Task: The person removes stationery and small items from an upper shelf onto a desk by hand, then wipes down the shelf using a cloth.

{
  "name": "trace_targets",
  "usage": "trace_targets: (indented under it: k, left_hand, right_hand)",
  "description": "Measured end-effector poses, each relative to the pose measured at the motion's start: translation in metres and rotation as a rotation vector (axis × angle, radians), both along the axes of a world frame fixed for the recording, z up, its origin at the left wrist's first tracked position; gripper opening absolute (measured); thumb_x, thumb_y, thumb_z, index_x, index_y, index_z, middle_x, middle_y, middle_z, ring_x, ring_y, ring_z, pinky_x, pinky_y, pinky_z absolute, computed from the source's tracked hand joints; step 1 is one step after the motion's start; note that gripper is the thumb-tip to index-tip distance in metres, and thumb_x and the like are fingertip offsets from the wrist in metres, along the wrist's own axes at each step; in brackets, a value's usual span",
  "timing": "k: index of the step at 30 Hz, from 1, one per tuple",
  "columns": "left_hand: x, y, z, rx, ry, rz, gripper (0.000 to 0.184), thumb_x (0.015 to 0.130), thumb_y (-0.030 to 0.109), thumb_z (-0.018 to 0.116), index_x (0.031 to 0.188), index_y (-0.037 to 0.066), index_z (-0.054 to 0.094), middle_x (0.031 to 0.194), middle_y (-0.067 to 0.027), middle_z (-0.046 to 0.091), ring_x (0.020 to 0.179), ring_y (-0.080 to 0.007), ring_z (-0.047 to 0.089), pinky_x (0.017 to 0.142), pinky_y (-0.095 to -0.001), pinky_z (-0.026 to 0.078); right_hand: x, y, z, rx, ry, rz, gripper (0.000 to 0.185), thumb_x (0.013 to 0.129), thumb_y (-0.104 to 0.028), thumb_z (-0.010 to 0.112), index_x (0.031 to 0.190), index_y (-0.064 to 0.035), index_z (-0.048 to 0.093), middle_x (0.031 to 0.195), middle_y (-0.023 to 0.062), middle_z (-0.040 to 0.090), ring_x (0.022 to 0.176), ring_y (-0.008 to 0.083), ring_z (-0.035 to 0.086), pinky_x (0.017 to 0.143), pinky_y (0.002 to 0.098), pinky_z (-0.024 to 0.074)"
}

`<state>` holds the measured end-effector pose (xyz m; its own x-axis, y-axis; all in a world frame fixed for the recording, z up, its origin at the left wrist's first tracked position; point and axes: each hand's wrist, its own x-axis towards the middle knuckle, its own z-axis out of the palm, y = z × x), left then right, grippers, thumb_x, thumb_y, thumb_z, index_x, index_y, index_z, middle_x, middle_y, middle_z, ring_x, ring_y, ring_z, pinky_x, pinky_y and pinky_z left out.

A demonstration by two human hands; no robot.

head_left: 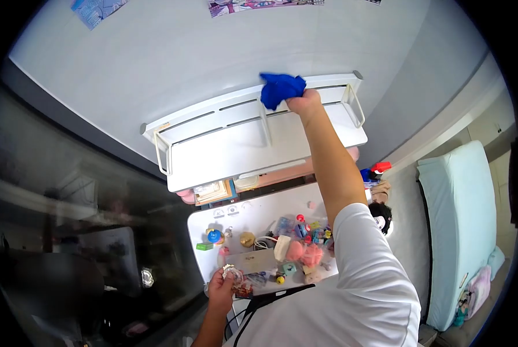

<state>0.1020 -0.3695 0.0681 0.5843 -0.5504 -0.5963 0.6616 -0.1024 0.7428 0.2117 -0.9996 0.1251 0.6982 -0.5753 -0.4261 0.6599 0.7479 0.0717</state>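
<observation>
Stretched out at the top centre, my right hand (305, 102) is closed on a blue cloth (282, 90). The cloth lies against the upper back edge of a white shelf (230, 153). Lower down, my left hand (220, 284) holds a small pale, shiny item (232, 270) over the near left part of a white desk (201, 218); what it is cannot be made out. Beneath and beside that hand are small red and clear things.
Many small things crowd the desk, among them a blue round item (214, 236), a green box (204, 246) and pink pieces (312, 254). Books (212, 192) stand under the shelf. A bed (461, 231) is at the right, dark glass (56, 231) at the left.
</observation>
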Motion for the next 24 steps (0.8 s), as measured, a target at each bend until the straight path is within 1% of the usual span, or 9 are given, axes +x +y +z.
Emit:
trace_targets:
  k: [6, 9, 11, 14, 17, 19, 21, 22, 24]
  left_hand:
    - [-0.001, -0.011, 0.002, 0.014, -0.029, -0.028, 0.025, 0.106, 0.018, 0.055, 0.127, 0.004, 0.053, 0.114, -0.0142, 0.069, 0.096, -0.0265, 0.072, 0.079, -0.041, 0.062]
    - [0.0, -0.016, 0.004, 0.01, -0.023, -0.024, 0.025, 0.106, 0.017, 0.055, 0.127, 0.003, 0.053, 0.114, -0.015, 0.069, 0.096, -0.027, 0.072, 0.08, -0.0413, 0.062]
    - [-0.002, -0.014, -0.001, 0.006, -0.021, -0.023, 0.025, 0.106, 0.016, 0.055, 0.127, 0.003, 0.053, 0.114, -0.0156, 0.069, 0.096, -0.0275, 0.072, 0.08, -0.0416, 0.062]
    - [-0.004, -0.014, 0.003, 0.014, 0.001, -0.013, 0.026, 0.106, 0.015, 0.055, 0.128, 0.003, 0.053, 0.114, -0.0168, 0.069, 0.097, -0.0286, 0.072, 0.08, -0.0421, 0.062]
    - [-0.004, -0.015, -0.002, -0.005, 0.003, -0.02, 0.027, 0.106, 0.015, 0.054, 0.13, 0.003, 0.052, 0.115, -0.0171, 0.068, 0.098, -0.0293, 0.072, 0.081, -0.0427, 0.062]
    - [-0.004, -0.016, -0.002, -0.005, 0.014, -0.029, 0.029, 0.106, 0.015, 0.054, 0.132, 0.002, 0.052, 0.116, -0.0173, 0.068, 0.098, -0.0294, 0.072, 0.081, -0.0425, 0.062]
    - [-0.004, -0.014, -0.002, 0.01, 0.024, -0.033, 0.03, 0.106, 0.015, 0.054, 0.132, 0.002, 0.052, 0.116, -0.0172, 0.068, 0.098, -0.0292, 0.072, 0.081, -0.0422, 0.063]
    - [-0.004, -0.013, -0.002, 0.019, 0.028, -0.029, 0.03, 0.106, 0.015, 0.054, 0.133, 0.001, 0.052, 0.116, -0.0171, 0.068, 0.098, -0.029, 0.072, 0.081, -0.042, 0.063]
    - [-0.004, -0.013, 0.0, 0.038, 0.035, -0.019, 0.03, 0.106, 0.015, 0.054, 0.132, 0.001, 0.052, 0.116, -0.017, 0.068, 0.099, -0.0288, 0.072, 0.081, -0.0416, 0.063]
  right_hand:
    - [-0.064, -0.001, 0.042, -0.439, -0.087, -0.362, 0.043, 0.103, -0.027, 0.037, 0.127, -0.0029, 0.062, 0.125, 0.017, 0.068, 0.118, 0.0331, 0.065, 0.105, 0.0499, 0.0519]
    - [-0.083, -0.044, -0.018, -0.742, -0.353, -0.228, 0.041, 0.098, -0.034, 0.04, 0.099, -0.0036, 0.067, 0.101, 0.0169, 0.07, 0.098, 0.0351, 0.068, 0.092, 0.0474, 0.0572]
    - [-0.09, -0.038, -0.008, -0.386, -0.065, -0.253, 0.032, 0.092, -0.031, 0.048, 0.076, -0.005, 0.058, 0.075, 0.0136, 0.064, 0.068, 0.0308, 0.065, 0.072, 0.0425, 0.0601]
    - [-0.097, -0.011, 0.034, -0.518, 0.097, -0.26, 0.031, 0.095, -0.027, 0.044, 0.076, -0.0065, 0.057, 0.076, 0.0097, 0.063, 0.063, 0.0264, 0.063, 0.065, 0.0388, 0.0582]
    - [-0.101, -0.122, -0.052, -1.024, -0.235, -0.263, 0.016, 0.093, -0.02, 0.058, 0.083, -0.008, 0.061, 0.078, 0.0147, 0.062, 0.073, 0.0302, 0.063, 0.071, 0.04, 0.0546]
    - [-0.082, -0.124, -0.056, -1.247, 0.425, -0.463, 0.026, 0.093, -0.024, 0.064, 0.109, -0.0043, 0.061, 0.105, 0.0228, 0.062, 0.093, 0.0358, 0.064, 0.085, 0.044, 0.0551]
    - [-0.051, -0.057, -0.005, -0.613, 1.634, -0.549, 0.054, 0.093, -0.031, 0.069, 0.135, -0.0009, 0.053, 0.132, 0.0311, 0.053, 0.114, 0.0419, 0.061, 0.097, 0.0478, 0.0528]
    - [-0.049, -0.041, -0.002, -0.721, 1.645, -0.366, 0.09, 0.091, -0.043, 0.072, 0.154, 0.0011, 0.025, 0.152, 0.0379, 0.028, 0.133, 0.0509, 0.047, 0.111, 0.0495, 0.0441]
    - [-0.019, -0.027, -0.003, -0.556, 1.554, -0.404, 0.088, 0.091, -0.043, 0.071, 0.153, 0.0017, 0.027, 0.148, 0.0391, 0.033, 0.13, 0.0514, 0.049, 0.109, 0.0484, 0.0455]
